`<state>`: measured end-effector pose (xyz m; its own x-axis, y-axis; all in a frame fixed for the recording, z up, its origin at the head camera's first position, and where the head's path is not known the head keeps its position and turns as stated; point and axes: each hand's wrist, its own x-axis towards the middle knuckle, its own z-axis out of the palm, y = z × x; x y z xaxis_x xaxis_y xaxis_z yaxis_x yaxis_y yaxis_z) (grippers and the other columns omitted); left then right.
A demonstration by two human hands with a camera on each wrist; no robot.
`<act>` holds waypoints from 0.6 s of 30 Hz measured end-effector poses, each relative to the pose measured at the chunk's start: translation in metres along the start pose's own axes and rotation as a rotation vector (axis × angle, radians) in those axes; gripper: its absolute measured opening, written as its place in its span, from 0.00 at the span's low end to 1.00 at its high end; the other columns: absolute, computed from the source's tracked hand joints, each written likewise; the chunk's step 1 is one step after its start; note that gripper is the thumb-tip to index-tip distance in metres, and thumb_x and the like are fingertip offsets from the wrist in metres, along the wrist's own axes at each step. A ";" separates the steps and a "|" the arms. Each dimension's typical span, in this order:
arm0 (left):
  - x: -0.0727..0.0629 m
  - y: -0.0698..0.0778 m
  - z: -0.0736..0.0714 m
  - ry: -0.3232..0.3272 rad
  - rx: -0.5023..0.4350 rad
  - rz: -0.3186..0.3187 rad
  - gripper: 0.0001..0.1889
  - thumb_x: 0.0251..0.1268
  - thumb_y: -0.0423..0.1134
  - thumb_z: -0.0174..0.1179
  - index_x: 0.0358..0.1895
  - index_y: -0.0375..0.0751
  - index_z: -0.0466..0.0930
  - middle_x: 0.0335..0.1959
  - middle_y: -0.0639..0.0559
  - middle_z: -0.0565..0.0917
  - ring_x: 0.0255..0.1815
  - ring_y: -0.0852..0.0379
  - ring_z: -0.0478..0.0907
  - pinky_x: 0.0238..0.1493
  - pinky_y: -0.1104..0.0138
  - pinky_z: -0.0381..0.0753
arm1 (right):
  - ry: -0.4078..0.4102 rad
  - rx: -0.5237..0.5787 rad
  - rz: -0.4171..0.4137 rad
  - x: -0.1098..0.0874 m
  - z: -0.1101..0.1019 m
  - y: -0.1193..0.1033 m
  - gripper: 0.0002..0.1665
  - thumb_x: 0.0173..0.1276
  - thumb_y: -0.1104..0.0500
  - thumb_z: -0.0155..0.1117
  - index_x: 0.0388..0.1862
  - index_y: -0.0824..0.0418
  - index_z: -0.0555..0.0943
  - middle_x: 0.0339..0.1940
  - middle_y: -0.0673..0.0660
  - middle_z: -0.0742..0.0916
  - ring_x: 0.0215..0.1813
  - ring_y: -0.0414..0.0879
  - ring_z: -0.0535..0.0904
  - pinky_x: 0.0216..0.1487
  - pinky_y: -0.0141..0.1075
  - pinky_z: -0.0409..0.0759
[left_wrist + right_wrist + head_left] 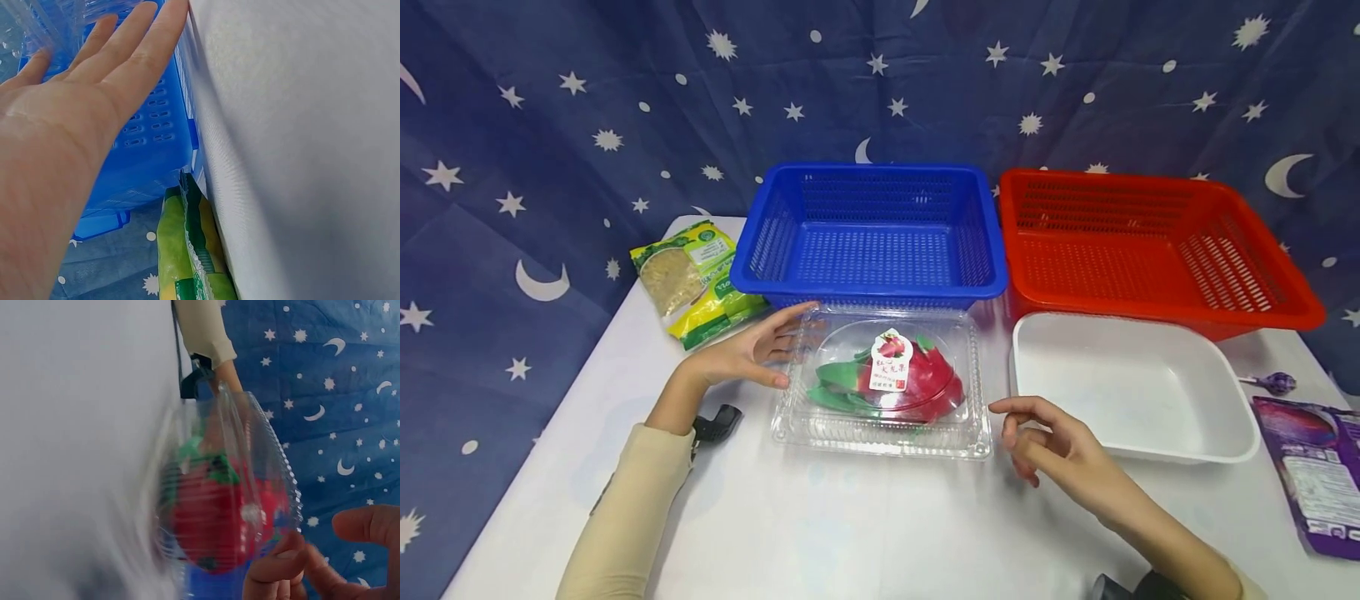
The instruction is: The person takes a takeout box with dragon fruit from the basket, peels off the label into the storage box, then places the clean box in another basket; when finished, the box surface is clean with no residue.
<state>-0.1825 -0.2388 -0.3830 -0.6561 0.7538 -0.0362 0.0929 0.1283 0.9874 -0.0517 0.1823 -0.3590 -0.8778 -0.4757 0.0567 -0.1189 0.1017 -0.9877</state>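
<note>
1. Clear plastic clamshell box (pixel 880 442) sits mid-frame in the head view, on the white-covered bench (pixel 880 533). Inside: a red dragon fruit (pixel 936 383) with green tips, seen through the plastic; white label (pixel 891 360) on top.
2. Long axis of the box runs left to right across the frame, roughly along the line between the two hands, so its short ends face them.
3. Left hand (pixel 745 350), left of centre: thumb and forefinger spread wide at the box's left end, thumb tip by the edge, forefinger at the upper left corner. Box lies to the right of these fingers. Contact can't be told for certain.
4. Right hand (pixel 1052 446), right of centre and lower: fingers loosely bent, holding nothing, index tip just beside the right edge. Box lies left and slightly up from it.
5. Nearer hand: the left, its fingers overlapping the box's outline; the right stands off by a thin gap.
6. Behind the box, upper middle, the blue basket (pixel 865 292) crowds its far edge. White tub (pixel 1138 454) lies beyond the right fingers.
</note>
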 end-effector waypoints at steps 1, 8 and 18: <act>0.000 0.000 -0.001 -0.004 -0.001 0.003 0.56 0.56 0.42 0.72 0.79 0.40 0.37 0.79 0.37 0.41 0.76 0.33 0.47 0.72 0.40 0.51 | -0.001 -0.009 -0.002 0.002 -0.002 -0.002 0.18 0.72 0.72 0.51 0.60 0.75 0.69 0.34 0.56 0.76 0.23 0.49 0.72 0.23 0.38 0.74; -0.002 -0.005 -0.001 -0.002 -0.001 0.010 0.56 0.57 0.44 0.71 0.79 0.41 0.37 0.78 0.35 0.43 0.75 0.32 0.50 0.71 0.38 0.51 | -0.021 -0.100 0.003 0.024 -0.003 -0.019 0.12 0.70 0.68 0.59 0.51 0.69 0.79 0.35 0.56 0.83 0.32 0.46 0.79 0.31 0.34 0.81; 0.000 -0.003 0.000 -0.007 0.009 0.014 0.57 0.56 0.45 0.71 0.79 0.41 0.37 0.78 0.34 0.46 0.74 0.30 0.54 0.71 0.39 0.55 | -0.096 -0.219 -0.141 0.059 0.003 -0.029 0.08 0.67 0.72 0.60 0.43 0.67 0.82 0.37 0.62 0.84 0.32 0.43 0.78 0.32 0.28 0.79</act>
<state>-0.1829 -0.2393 -0.3861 -0.6496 0.7599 -0.0238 0.1085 0.1237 0.9864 -0.0985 0.1491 -0.3275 -0.7988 -0.5779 0.1671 -0.3437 0.2105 -0.9152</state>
